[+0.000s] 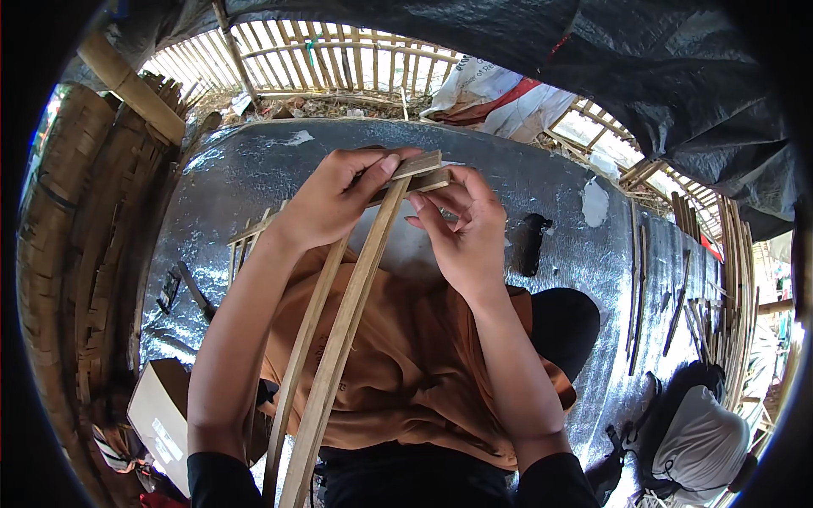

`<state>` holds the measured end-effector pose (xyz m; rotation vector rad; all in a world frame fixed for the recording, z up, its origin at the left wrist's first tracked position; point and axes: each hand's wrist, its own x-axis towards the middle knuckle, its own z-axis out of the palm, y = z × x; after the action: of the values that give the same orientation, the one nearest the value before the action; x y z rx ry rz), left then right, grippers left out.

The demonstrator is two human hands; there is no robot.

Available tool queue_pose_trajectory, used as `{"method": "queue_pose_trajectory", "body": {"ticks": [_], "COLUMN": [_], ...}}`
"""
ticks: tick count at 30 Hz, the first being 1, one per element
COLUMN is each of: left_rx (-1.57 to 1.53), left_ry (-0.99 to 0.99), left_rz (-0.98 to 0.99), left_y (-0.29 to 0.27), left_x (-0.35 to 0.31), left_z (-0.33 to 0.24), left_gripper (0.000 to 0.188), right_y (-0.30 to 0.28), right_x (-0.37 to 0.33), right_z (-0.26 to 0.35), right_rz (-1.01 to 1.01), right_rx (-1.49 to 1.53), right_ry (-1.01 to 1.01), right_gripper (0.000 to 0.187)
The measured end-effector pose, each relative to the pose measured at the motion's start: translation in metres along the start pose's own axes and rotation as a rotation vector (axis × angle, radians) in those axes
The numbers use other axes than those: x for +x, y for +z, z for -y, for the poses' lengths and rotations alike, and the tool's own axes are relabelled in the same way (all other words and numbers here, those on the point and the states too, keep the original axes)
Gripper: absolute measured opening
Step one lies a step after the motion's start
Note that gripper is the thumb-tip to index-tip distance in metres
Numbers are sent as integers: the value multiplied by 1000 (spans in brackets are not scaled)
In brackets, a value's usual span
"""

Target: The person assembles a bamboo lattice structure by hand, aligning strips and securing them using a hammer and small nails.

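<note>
Before me is a light brown bamboo frame made of two long flat strips (347, 317) and short crosspieces (420, 164) at its far end. My left hand (337, 193) grips this end from the left, thumb pressed on the upper crosspiece. On the right, my right hand (468, 233) curls its fingers and thumb around the end of the lower crosspiece (434, 180). The long strips slope down toward me, over the brown cloth (415, 356) on my lap. How the pieces join is partly hidden by my fingers.
Silvery foil sheeting (559, 195) covers the work surface. A black object (532, 244) lies right of my hand, and thin bamboo sticks (637, 288) lie farther right. Dark tools (195, 289) and a cardboard box (161, 415) are at left. A pale bag (703, 444) sits lower right.
</note>
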<state>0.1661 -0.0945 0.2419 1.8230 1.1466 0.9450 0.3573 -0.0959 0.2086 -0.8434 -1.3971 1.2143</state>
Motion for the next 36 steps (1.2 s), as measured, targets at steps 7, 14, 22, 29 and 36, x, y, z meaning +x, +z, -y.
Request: {"method": "queue_pose_trajectory", "body": {"ticks": [7,14,22,29,36], "left_rx": [-18,-99,-88,-184,-235], "left_ry": [-12,44,-89,32,125], "left_rz": [-54,-72,37,332,473], "left_y": [6,6,3,-14,-30], "left_x": [0,-2,-3,-8,-2], "left_z": [2,7,-2,1,12], "left_gripper": [37,38,43,124,144], "right_y": [9,18,18,18,18], "right_x": [-8,-9,-4,-5,-5], "right_z": [4,8,-3,-3,-11], "right_rz": [-34,-97,-189,-234,-254], "right_rx": [-81,-157,-217,-282,-226], "right_ry": [-66,-70,-149,-169,-151], "right_gripper": [52,55,49,46,45]}}
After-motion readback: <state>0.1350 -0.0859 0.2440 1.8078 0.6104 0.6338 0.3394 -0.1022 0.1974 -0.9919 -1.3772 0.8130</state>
